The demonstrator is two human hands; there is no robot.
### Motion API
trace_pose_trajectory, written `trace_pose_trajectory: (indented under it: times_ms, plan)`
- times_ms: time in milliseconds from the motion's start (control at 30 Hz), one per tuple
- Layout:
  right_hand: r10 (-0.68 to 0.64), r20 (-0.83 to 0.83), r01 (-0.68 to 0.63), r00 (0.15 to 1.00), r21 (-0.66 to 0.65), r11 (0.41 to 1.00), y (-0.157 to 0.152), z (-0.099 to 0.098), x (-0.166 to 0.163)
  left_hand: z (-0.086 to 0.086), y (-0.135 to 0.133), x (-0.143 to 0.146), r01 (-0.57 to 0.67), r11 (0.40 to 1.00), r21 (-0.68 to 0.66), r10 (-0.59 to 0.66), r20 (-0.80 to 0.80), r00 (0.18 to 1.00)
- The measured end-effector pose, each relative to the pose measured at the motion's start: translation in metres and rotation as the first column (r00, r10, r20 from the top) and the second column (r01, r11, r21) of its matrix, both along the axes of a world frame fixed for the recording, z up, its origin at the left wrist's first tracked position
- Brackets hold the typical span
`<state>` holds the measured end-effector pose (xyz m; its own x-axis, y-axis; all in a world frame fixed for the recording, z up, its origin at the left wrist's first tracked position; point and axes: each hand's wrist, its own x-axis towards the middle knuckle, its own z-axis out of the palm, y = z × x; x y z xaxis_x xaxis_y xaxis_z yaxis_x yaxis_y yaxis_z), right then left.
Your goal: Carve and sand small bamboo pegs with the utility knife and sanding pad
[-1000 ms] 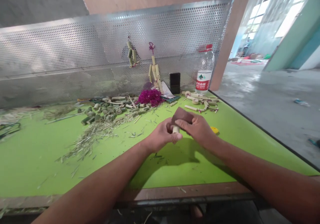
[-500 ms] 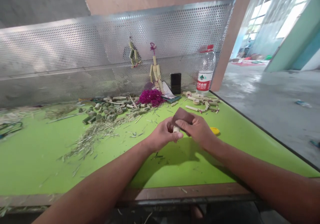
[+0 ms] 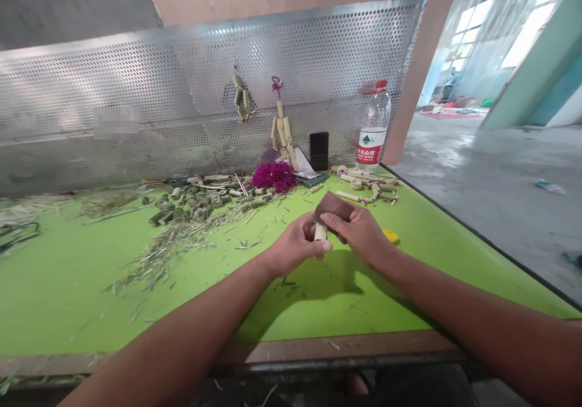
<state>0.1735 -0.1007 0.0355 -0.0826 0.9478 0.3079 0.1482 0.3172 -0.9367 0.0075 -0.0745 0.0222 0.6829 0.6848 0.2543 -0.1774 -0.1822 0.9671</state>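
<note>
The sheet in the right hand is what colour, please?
The sheet is dark reddish brown; it shows best in the head view.

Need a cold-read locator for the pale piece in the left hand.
Find the bright green tabletop; above it the left hand and right hand meet. In the left fingers is a short pale cylindrical piece, beside the brown sheet in the right hand. Unlike the pale pieces lying near the bottle, it is held up.

Head view: above near edge of bench [image 3: 59,292], facing forward and down; hands [image 3: 293,246] close, perforated panel [image 3: 182,85] farther off.
</note>
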Motion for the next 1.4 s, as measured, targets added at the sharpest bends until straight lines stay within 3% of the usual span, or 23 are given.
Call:
trace_pose_trajectory:
  times_ms: [200, 367, 500, 633, 800, 900, 967, 1067, 1200, 1333, 1400]
  plan:
    - [0.062, -0.007, -0.062, 0.998, -0.098, 0.993, 0.007, -0.003, 0.007, 0.000, 0.001, 0.000, -0.022, 1.000, 0.002, 0.022, 0.019, 1.000]
    - [0.191, -0.336, -0.271, 0.922, -0.210, 0.940, 0.014, -0.007, 0.008, 0.003, 0.001, 0.000, -0.077, 0.996, 0.049, 0.080, -0.058, 0.995]
    - [0.172, -0.467, -0.284, 0.867, -0.181, 0.942, 0.013, -0.009, 0.002, 0.002, 0.003, -0.002, -0.063, 0.994, 0.088, 0.071, -0.095, 0.993]
    - [0.075, -0.411, -0.164, 0.909, -0.185, 0.969, 0.011, -0.009, -0.002, 0.000, 0.003, -0.004, -0.123, 0.984, 0.125, 0.147, -0.208, 0.967]
    - [-0.054, -0.140, 0.037, 0.989, -0.121, 0.992, 0.006, -0.001, -0.003, 0.004, -0.002, -0.005, -0.259, 0.926, 0.275, 0.335, -0.283, 0.899]
    - [-0.021, -0.019, 0.020, 1.000, -0.062, 0.998, 0.003, 0.000, -0.002, 0.008, -0.004, -0.006, -0.253, 0.901, 0.353, 0.372, -0.326, 0.869]
    - [0.056, -0.010, -0.057, 0.998, -0.053, 0.997, 0.004, -0.002, 0.000, 0.009, -0.005, -0.007, -0.229, 0.911, 0.343, 0.347, -0.341, 0.874]
    - [0.133, -0.108, -0.144, 0.985, -0.099, 0.985, 0.010, -0.005, 0.007, 0.011, -0.003, -0.009, -0.174, 0.962, 0.208, 0.232, -0.299, 0.926]
    - [0.028, -0.219, -0.058, 0.975, -0.131, 0.990, 0.017, -0.003, 0.018, 0.009, 0.004, -0.011, -0.099, 0.994, 0.037, 0.103, -0.129, 0.986]
    - [0.107, -0.026, -0.109, 0.994, -0.077, 0.991, 0.013, 0.003, 0.017, 0.006, 0.007, -0.011, -0.045, 0.998, -0.031, 0.043, -0.079, 0.996]
    - [0.079, 0.069, -0.077, 0.994, -0.040, 0.996, 0.010, 0.005, 0.014, 0.005, 0.007, -0.010, -0.016, 0.999, -0.036, 0.013, -0.076, 0.997]
